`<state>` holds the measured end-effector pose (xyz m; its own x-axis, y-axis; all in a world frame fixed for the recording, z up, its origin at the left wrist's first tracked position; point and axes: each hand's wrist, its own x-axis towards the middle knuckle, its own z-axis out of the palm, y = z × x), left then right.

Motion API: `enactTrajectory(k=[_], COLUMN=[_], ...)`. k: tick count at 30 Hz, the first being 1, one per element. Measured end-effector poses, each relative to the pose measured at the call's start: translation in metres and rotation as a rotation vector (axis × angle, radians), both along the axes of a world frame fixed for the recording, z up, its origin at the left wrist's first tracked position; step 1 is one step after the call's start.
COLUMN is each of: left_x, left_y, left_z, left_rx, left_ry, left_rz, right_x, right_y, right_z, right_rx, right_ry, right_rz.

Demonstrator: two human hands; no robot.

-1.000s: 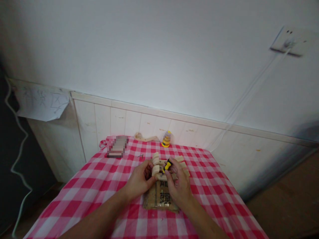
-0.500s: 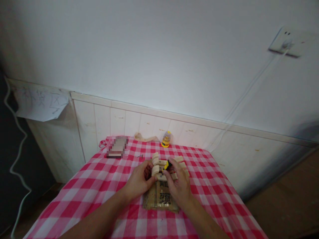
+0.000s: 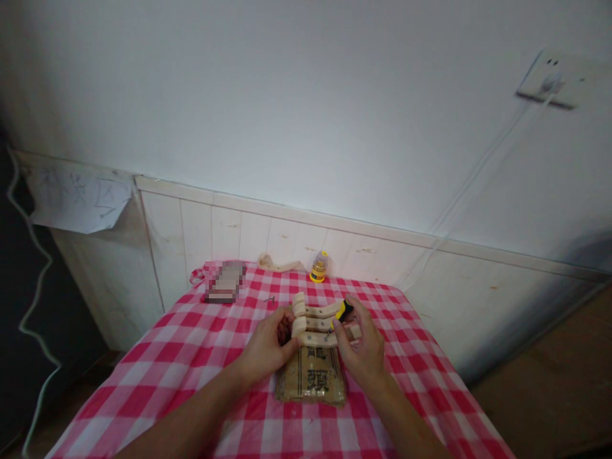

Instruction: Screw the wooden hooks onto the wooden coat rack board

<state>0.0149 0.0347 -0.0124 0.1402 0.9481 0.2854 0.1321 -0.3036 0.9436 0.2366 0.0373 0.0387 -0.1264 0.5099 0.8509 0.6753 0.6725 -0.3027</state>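
Note:
My left hand [image 3: 275, 336] is closed on the curled left end of a wooden piece [image 3: 318, 324] made of several pale curved slats side by side. Small dark screw heads or holes dot the slats. In my right hand [image 3: 362, 344] is a small yellow-and-black screwdriver [image 3: 342, 311], tilted, its tip down at the nearest slat. The right ends of the slats are partly hidden behind my right fingers. Under the wooden piece lies a flat brown package [image 3: 310, 379] with dark printed characters and a shiny wrapping.
A red-and-white checked cloth [image 3: 205, 376] covers the table. Toward the wall stand a clear bottle with yellow cap and base [image 3: 319, 268] and a loose curved wooden slat [image 3: 280, 264]. A small metal piece [image 3: 270, 299] and a blurred-out flat object [image 3: 224, 282] lie at left.
My right hand has shifted slightly right, and the screwdriver's tip has moved from the middle of the slats to the nearest slat. My left hand stays in place.

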Motion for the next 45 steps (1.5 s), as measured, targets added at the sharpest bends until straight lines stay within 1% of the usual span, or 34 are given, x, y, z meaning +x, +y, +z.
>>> enactTrajectory(k=[3, 6, 15, 21, 29, 33, 36, 39, 45], left_x=[-0.0002, 0.0005, 0.0013, 0.0011, 0.0008, 0.0012, 0.0012, 0.001, 0.0011], left_y=[0.0008, 0.0001, -0.0009, -0.0012, 0.0013, 0.0005, -0.0002, -0.001, -0.002], left_z=[-0.0016, 0.0, 0.0028, 0.0037, -0.0017, -0.0002, 0.0017, 0.0035, 0.0051], left_rx=[0.008, 0.0, -0.019, -0.014, 0.005, -0.014, -0.011, -0.013, -0.014], left_ry=[0.011, -0.013, -0.031, -0.031, -0.036, -0.041, -0.029, -0.027, -0.03], left_rz=[0.001, -0.011, -0.012, -0.015, -0.021, -0.013, -0.011, -0.015, -0.02], right_x=[-0.0016, -0.0013, -0.0011, -0.0022, -0.0031, -0.0027, -0.0017, -0.0007, 0.0003], right_y=[-0.0005, 0.0002, 0.0023, 0.003, 0.0035, 0.0009, -0.0015, -0.0023, -0.0001], right_z=[-0.0018, -0.0021, -0.0005, -0.0017, -0.0016, 0.0006, 0.0029, 0.0048, 0.0054], right_rx=[-0.011, -0.03, -0.096, -0.16, -0.155, -0.124, -0.117, -0.135, -0.135], right_ry=[-0.017, -0.024, 0.041, 0.085, 0.11, 0.067, 0.024, 0.032, 0.068], right_rz=[0.014, 0.022, 0.039, 0.017, 0.009, 0.032, 0.088, 0.133, 0.125])
